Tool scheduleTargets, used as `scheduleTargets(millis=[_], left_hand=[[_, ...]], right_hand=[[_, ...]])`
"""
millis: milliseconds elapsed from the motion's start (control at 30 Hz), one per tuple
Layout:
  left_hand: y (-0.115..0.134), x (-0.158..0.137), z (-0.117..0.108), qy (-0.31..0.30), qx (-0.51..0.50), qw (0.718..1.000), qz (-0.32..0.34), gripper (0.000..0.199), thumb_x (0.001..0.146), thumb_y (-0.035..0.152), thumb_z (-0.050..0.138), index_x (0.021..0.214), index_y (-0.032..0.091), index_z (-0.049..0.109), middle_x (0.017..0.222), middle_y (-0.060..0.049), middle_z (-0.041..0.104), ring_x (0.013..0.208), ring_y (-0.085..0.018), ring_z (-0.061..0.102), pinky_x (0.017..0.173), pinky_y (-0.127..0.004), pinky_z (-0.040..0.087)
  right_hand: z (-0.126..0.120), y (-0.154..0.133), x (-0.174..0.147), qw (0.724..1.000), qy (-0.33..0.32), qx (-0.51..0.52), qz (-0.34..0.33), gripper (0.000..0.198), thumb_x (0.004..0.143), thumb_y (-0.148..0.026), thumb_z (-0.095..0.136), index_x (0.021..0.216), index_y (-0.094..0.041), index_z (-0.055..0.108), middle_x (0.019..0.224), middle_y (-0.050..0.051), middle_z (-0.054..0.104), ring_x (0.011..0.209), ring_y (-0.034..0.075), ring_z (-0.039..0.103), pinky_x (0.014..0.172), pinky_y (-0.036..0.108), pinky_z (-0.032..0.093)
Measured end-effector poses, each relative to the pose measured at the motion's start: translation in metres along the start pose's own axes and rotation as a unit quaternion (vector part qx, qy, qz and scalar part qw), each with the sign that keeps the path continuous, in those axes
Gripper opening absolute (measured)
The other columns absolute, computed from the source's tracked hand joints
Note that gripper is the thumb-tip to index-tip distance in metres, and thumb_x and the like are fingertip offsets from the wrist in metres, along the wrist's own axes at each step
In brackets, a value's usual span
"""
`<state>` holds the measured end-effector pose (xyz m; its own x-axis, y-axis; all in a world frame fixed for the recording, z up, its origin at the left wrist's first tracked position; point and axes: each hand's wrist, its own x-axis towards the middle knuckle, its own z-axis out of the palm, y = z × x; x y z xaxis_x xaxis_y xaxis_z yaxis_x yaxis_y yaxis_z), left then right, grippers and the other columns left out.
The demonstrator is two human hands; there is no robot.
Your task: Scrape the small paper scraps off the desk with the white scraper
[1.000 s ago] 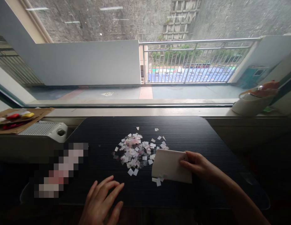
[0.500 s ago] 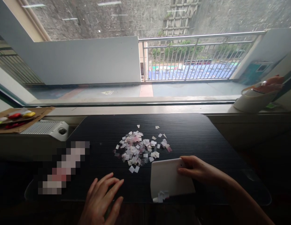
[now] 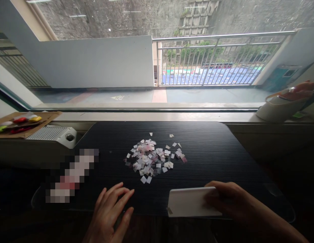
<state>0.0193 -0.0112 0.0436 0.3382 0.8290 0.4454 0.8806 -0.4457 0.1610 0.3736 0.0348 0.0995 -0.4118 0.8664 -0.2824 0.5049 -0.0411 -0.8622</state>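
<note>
A loose pile of small cut paper squares, mostly white with some pinkish and see-through pieces, lies in the middle of the dark table. My right hand grips the right side of a flat white panel with rounded corners, held at the table's near edge. A single small scrap shows at the panel's lower left corner. To the left, my left hand is open with fingers spread, near the front edge and short of the pile. It holds nothing.
A blurred-out strip lies at the table's left side. On the far left, cardboard bears colourful items beside a white ridged case. A white bucket-like container stands on the right of the window sill.
My right hand has drawn the white panel towards the near edge and tipped it flatter to view. The scraps at its lower edge have mostly gone from sight. My left hand is nearly still.
</note>
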Motion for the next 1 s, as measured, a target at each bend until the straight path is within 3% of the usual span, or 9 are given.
scheduleTargets(millis=[233,367,467,667,833,1000], left_hand=[[0.001,0.004,-0.006,-0.001,0.018,1.0,0.007,0.036,0.086,0.028,0.053,0.122,0.028,0.054,0.109,-0.002,0.066,0.111,-0.022,0.059,0.099,-0.04,0.039],[0.004,0.007,-0.008,0.007,0.021,1.0,-0.003,0.035,0.085,0.029,0.054,0.119,0.028,0.057,0.106,-0.003,0.068,0.108,-0.023,0.062,0.096,-0.042,0.044],[0.004,0.005,-0.009,0.008,0.027,0.999,-0.015,0.033,0.085,0.03,0.054,0.118,0.028,0.058,0.106,-0.004,0.068,0.109,-0.023,0.062,0.097,-0.043,0.045],[-0.002,-0.007,-0.011,-0.027,0.031,0.999,-0.035,0.039,0.084,0.028,0.056,0.123,0.03,0.055,0.112,-0.003,0.067,0.114,-0.023,0.059,0.101,-0.044,0.043],[-0.002,-0.008,-0.009,-0.022,0.019,0.999,-0.042,0.037,0.085,0.028,0.056,0.122,0.029,0.056,0.112,-0.004,0.067,0.114,-0.024,0.059,0.101,-0.046,0.043],[-0.001,-0.008,-0.009,-0.021,0.02,0.999,-0.043,0.038,0.085,0.028,0.055,0.122,0.029,0.056,0.112,-0.004,0.067,0.115,-0.024,0.059,0.101,-0.045,0.043]], right_hand=[[0.005,-0.009,-0.012,0.991,0.068,-0.099,-0.061,0.029,0.086,-0.041,0.054,0.079,-0.018,0.071,0.061,0.0,0.064,0.055,0.014,0.056,0.052,0.023,0.04],[0.015,-0.015,0.012,0.981,0.122,-0.079,-0.127,0.028,0.089,-0.04,0.054,0.087,-0.018,0.071,0.065,0.001,0.067,0.057,0.014,0.059,0.056,0.022,0.044],[0.024,-0.02,0.036,0.975,0.119,-0.075,-0.175,0.024,0.09,-0.036,0.054,0.091,-0.018,0.069,0.075,0.003,0.07,0.064,0.016,0.062,0.061,0.023,0.046],[0.024,-0.032,0.049,0.98,0.097,-0.09,-0.148,0.022,0.088,-0.037,0.055,0.087,-0.02,0.069,0.074,0.003,0.072,0.063,0.018,0.063,0.057,0.024,0.044],[0.028,-0.044,0.059,0.982,0.056,-0.094,-0.154,0.024,0.091,-0.037,0.051,0.094,-0.019,0.068,0.084,0.004,0.073,0.073,0.02,0.065,0.065,0.025,0.046],[0.017,-0.029,0.051,0.986,0.031,-0.112,-0.118,0.027,0.09,-0.041,0.051,0.086,-0.019,0.068,0.072,0.003,0.069,0.062,0.017,0.059,0.055,0.024,0.042]])
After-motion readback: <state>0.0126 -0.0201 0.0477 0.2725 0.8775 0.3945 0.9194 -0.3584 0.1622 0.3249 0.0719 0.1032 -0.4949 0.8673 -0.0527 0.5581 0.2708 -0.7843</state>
